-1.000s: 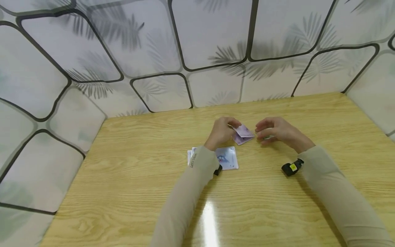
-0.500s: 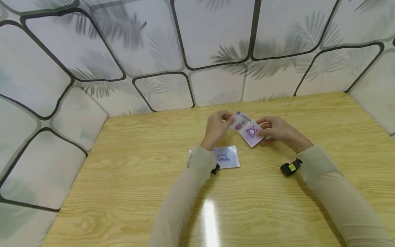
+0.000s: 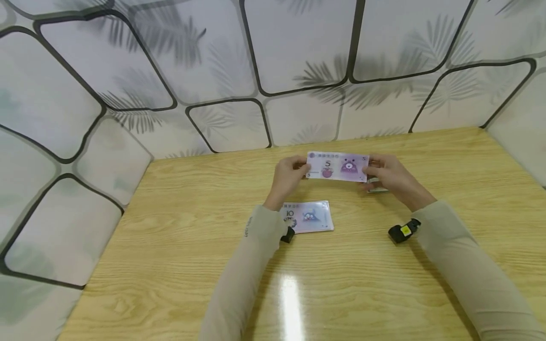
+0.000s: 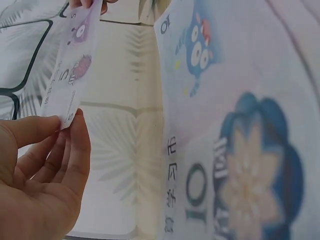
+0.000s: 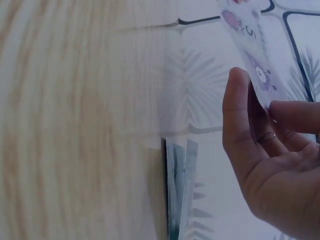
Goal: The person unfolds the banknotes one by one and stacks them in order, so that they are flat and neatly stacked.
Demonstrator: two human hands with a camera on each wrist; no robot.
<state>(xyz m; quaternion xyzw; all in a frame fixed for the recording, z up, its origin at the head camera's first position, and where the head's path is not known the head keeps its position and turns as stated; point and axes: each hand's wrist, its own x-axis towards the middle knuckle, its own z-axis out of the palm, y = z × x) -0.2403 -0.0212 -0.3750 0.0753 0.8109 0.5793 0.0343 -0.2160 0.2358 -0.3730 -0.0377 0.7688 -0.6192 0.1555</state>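
A purple play banknote point(image 3: 337, 166) marked 5 is stretched flat between both hands, above the table. My left hand point(image 3: 286, 179) pinches its left end between thumb and fingers, as the left wrist view also shows of the banknote point(image 4: 75, 65). At the other end my right hand point(image 3: 393, 181) pinches it with thumb and fingers point(image 5: 236, 110). Below the left hand lies a pile of bluish play banknotes point(image 3: 313, 217), the top one marked 10; its left part is hidden by the sleeve. Under the right hand sits a small greenish folded stack point(image 5: 176, 185), mostly covered in the head view.
The wood-grained table point(image 3: 179, 246) stretches out on all sides. A pale panel point(image 3: 303, 116) with leaf patterns and dark lines rises along its back edge, with similar panels at left and right. Each wrist carries a small black camera point(image 3: 402, 231).
The purple banknote was folded in the left hand. It has been unfolded, the right hand has taken hold of its other end, and it is now level and taut.
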